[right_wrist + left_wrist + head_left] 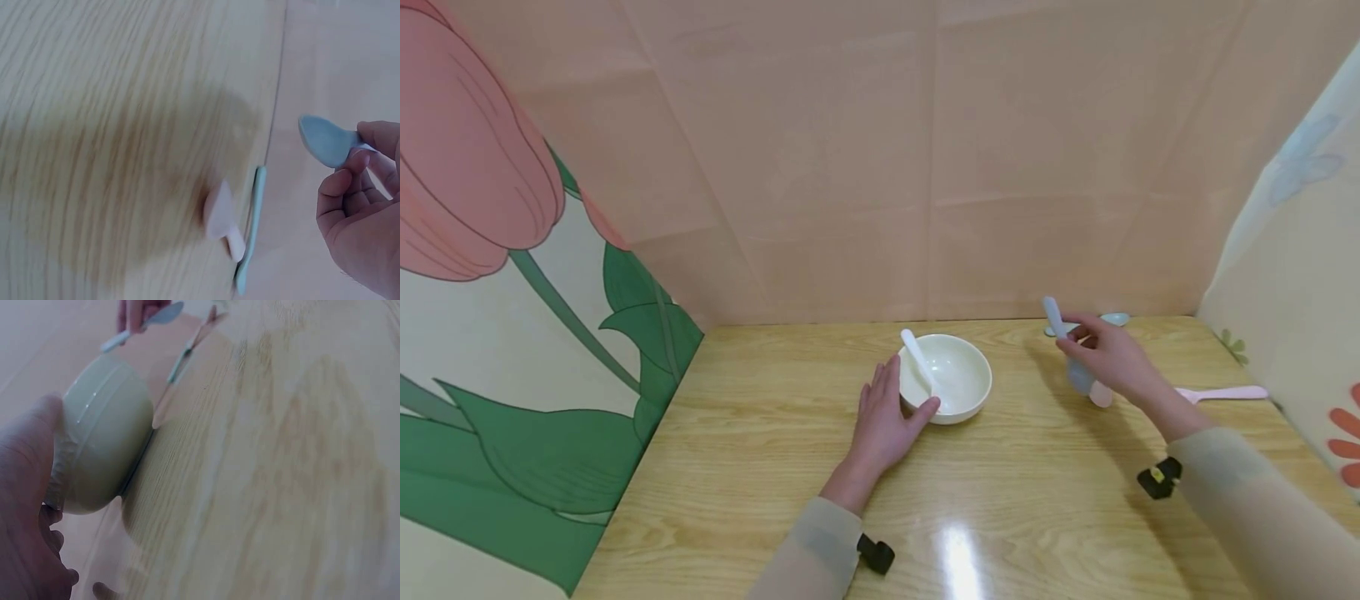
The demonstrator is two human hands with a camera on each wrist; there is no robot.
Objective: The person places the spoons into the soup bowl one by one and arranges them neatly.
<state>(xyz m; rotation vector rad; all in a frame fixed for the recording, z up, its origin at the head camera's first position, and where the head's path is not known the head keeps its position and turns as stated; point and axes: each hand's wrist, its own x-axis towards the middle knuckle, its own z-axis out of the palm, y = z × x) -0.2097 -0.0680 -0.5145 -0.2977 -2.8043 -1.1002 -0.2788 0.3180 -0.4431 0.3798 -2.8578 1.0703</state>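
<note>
In the head view, a white bowl [967, 367] stands on the table, and a white spoon [917, 354] leans inside it with its handle over the far-left rim. My left hand [883, 425] holds the bowl from its left side, thumb at the near rim. In the left wrist view the bowl [112, 437] shows its outer wall beside the thumb. My right hand [1108, 354] pinches a light blue spoon [1054, 315] above the table, handle pointing up and left. The right wrist view shows that spoon's scoop [325, 140] beyond the fingertips.
Below my right hand lies a small pink spoon [1101, 394]. Behind it, along the table's back edge, is a pale green spoon [1116, 318], partly hidden by the hand. Another pink spoon [1228, 393] lies right of the wrist. A peach cloth [850, 167] hangs behind the table.
</note>
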